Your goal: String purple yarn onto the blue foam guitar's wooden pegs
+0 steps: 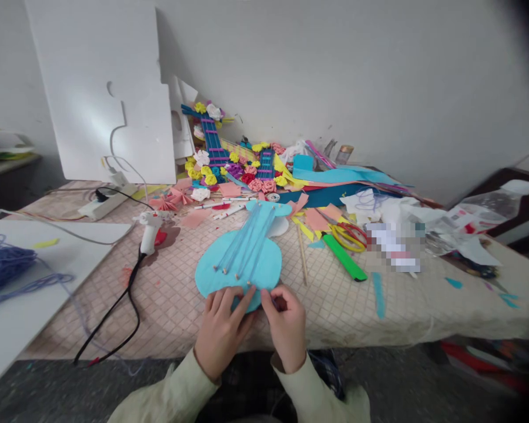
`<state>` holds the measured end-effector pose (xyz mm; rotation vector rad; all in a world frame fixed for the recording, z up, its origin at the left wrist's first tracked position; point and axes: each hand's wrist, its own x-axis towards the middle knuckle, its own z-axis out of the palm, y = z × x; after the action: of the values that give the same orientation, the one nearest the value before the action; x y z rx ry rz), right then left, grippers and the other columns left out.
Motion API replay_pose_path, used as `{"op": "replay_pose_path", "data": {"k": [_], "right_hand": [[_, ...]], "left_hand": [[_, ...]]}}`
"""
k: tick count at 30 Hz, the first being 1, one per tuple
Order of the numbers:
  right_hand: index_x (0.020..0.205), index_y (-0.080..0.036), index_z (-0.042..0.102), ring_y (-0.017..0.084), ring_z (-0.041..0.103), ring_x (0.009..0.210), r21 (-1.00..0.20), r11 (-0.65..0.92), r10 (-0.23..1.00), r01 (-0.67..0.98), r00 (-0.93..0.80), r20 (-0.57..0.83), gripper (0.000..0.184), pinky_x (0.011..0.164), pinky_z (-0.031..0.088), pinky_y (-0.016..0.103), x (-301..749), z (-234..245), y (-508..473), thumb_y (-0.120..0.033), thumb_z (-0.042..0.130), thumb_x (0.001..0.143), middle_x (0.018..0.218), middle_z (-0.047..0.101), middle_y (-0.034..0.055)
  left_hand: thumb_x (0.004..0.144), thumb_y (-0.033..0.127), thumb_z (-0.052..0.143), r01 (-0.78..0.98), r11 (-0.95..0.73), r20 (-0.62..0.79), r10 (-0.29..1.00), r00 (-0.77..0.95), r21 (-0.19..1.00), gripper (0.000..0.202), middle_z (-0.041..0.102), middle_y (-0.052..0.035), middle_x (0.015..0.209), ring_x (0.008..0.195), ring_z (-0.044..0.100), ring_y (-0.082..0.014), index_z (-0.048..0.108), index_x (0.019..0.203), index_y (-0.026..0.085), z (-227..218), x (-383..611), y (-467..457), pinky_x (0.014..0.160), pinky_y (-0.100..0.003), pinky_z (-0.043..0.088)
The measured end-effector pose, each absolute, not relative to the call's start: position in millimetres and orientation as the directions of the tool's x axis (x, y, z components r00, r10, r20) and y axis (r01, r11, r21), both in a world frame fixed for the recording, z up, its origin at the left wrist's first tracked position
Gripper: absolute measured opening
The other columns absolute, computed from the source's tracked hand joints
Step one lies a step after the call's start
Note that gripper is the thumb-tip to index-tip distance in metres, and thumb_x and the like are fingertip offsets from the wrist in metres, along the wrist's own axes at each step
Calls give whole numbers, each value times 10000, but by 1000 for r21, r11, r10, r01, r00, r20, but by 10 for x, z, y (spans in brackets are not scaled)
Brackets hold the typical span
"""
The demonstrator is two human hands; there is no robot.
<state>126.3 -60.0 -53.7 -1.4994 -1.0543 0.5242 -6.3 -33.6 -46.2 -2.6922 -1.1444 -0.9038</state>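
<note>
A light-blue guitar-shaped cutout (211,252) lies on the table in front of me, its neck pointing away. Small pegs (237,275) stand on its body, and bluish strings (242,239) run from them up to the head. My left hand (223,320) rests over the lower edge, fingers spread on the surface, one fingertip close to the nearest peg. Beside it, my right hand (286,320) pinches thumb and finger together at the lower right edge. Whatever sits in that pinch is hidden.
A white glue gun (150,232) with a black cord stands left, near blue yarn (4,264) on a white board (70,282). To the right lie a green cutter (344,257), yellow-handled scissors (348,238) and a plastic bottle (489,205). Flower-decorated guitars (214,138) lean at the wall.
</note>
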Motion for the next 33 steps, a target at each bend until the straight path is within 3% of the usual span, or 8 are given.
{"op": "replay_pose_path", "data": {"k": [7,14,18,29,33], "right_hand": [[613,-175,510,101,439,470,-932,55,928,358,326,180,265,443,349,207,1432,-440,-629,-373,547,785,498,468,-30],[605,-184,645,94,408,442,-827,67,984,559,99,146,208,449,291,213,2015,-246,-447,-361,625,713,469,510,-36],[629,-200,695,111,446,486,-773,104,991,626,5,137,148,479,314,220,2269,-155,-210,-322,632,686,532,576,-22],[621,-174,684,103,485,513,-579,-2,993,815,70,94,64,520,345,222,2733,-8,445,-227,669,654,516,573,-27],[683,-135,635,96,507,556,-455,-41,995,890,79,64,134,586,411,243,2891,89,685,-261,659,720,562,551,-31]], "left_hand": [[859,201,464,678,-722,532,631,565,135,341,541,-79,925,860,483,-206,522,1194,193,-468,-113,-310,749,-349,378],[853,178,461,678,-724,522,629,576,125,345,538,-73,927,835,470,-206,520,1192,193,-533,-161,-328,748,-359,374],[834,163,482,687,-716,510,640,575,122,383,534,-71,931,828,469,-211,502,1214,206,-560,-172,-317,744,-373,376],[761,116,548,740,-664,349,722,598,106,542,528,-60,956,861,479,-229,437,1271,263,-437,-104,-309,740,-405,414],[761,101,526,735,-660,266,744,613,152,563,520,-60,975,888,471,-231,417,1287,268,-381,-115,-279,763,-418,416]]}}
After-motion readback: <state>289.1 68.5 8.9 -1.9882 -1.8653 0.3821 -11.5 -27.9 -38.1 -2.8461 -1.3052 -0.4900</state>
